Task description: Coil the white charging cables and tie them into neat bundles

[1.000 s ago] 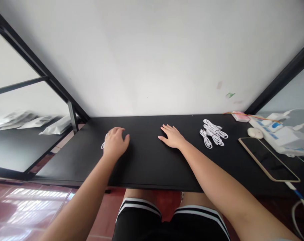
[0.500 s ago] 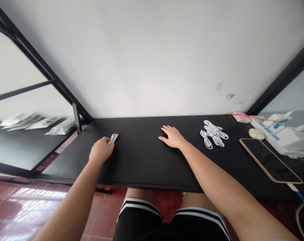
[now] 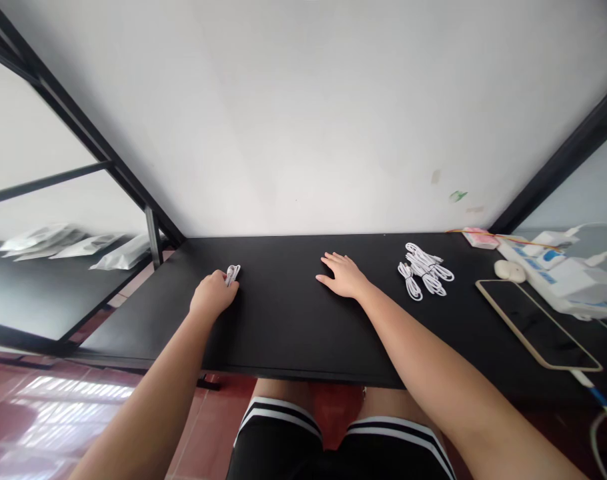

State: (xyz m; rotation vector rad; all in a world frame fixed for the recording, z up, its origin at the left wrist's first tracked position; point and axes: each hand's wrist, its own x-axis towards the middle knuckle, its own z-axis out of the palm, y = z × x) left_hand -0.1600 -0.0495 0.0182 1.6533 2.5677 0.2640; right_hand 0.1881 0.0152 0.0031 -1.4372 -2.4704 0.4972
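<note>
On the left part of the black table (image 3: 283, 333), my left hand (image 3: 214, 295) is closed around a small coiled white cable (image 3: 232, 274). Its looped end sticks out past my fingers; the rest is hidden in my grip. My right hand (image 3: 342, 275) lies palm down near the table's middle, fingers spread, holding nothing. To the right of that hand is a group of coiled white cables (image 3: 427, 268), tied in bundles, apart from my fingers. One smaller cable bundle (image 3: 410, 281) lies at their left side.
At the right, a phone (image 3: 538, 325) with a cable plugged in lies beside a white earbud case (image 3: 509, 271) and a power strip (image 3: 543, 273) full of chargers. Several plastic packets (image 3: 126, 252) rest on a neighbouring surface at left. A white wall (image 3: 303, 120) rises behind the table.
My left hand has shifted slightly to the right with the coiled white cable in it. My right hand stays spread in nearly the same place on the table.
</note>
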